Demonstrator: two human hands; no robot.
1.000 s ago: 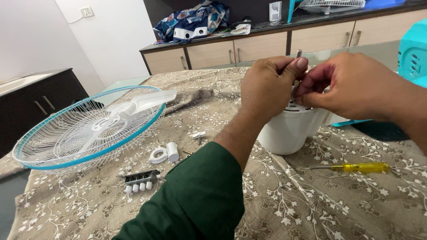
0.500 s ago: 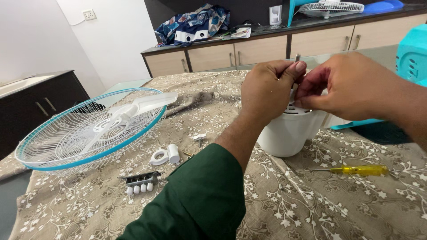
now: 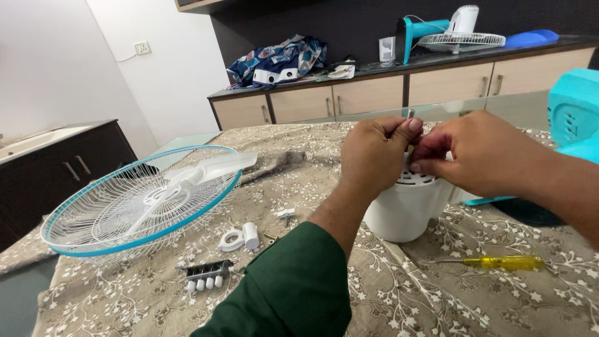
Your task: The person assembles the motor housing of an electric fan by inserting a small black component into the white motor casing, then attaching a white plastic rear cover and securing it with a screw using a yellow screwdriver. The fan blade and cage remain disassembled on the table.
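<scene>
a: your left hand [image 3: 373,155] is pinched shut around the metal shaft [image 3: 410,115] sticking up out of the white fan motor housing [image 3: 407,206]. only the shaft's tip shows above your thumb, so it looks like you're steadying it upright.

b: and your right hand [image 3: 483,153]?

a: fingers curled in tight against the same spot, tips down at the vented top of the housing. whether it grips the shaft or some small part on it, i cannot tell, your knuckles hide it.

b: the housing sits where?

a: standing on the patterned cloth [image 3: 437,293] over the worktop, right under both hands, open end down so the shaft points at you.

b: tools?

a: the yellow-handled screwdriver [image 3: 499,262] lies loose just to the right of the housing, near your right forearm, easy to grab. off to the left, well apart, the fan guard with its white blade [image 3: 146,195] lies flat, out of the way. between them you've got a white ring and cap [image 3: 240,237] and a switch block with white buttons [image 3: 204,274], all kept in view.
</scene>
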